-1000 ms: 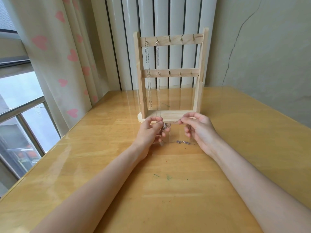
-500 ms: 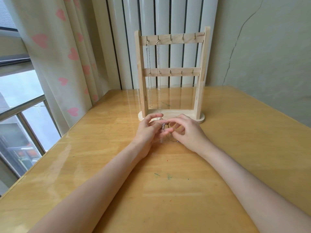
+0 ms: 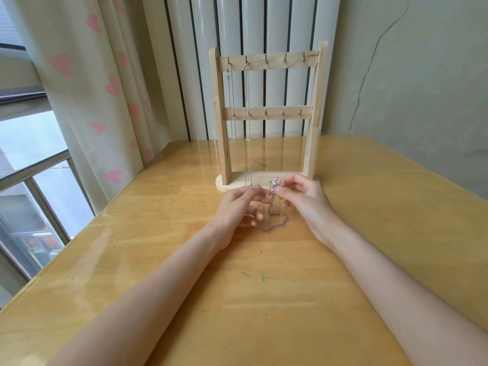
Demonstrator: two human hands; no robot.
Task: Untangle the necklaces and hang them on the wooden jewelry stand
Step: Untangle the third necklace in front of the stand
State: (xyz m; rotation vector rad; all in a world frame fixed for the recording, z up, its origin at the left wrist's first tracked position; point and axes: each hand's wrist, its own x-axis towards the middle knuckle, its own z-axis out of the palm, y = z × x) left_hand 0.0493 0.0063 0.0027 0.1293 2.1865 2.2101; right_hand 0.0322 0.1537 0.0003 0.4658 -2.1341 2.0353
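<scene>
Necklaces in a small tangle (image 3: 274,207) sit between the two hands, just in front of the base of the wooden jewelry stand (image 3: 266,114). The right hand (image 3: 303,199) pinches the upper part of the tangle between thumb and fingertips, holding it a little above the tabletop (image 3: 369,233). The left hand (image 3: 237,207) has its fingers curled and pinches a strand that runs up toward the right hand. Below the hands the loose part of the chain droops and lies in a loop on the tabletop.

The stand is upright near the far edge of the tabletop, with two crossbars that each carry a row of small hooks. Two hung chains (image 3: 239,122) dangle from the two leftmost hooks of the top bar and reach down close to the base; the other hooks are bare.

Behind the stand is a white ribbed radiator (image 3: 264,27). A pale curtain with pink hearts (image 3: 87,75) hangs at the left beside a window (image 3: 29,167), and a cracked wall (image 3: 409,75) is at the right.
</scene>
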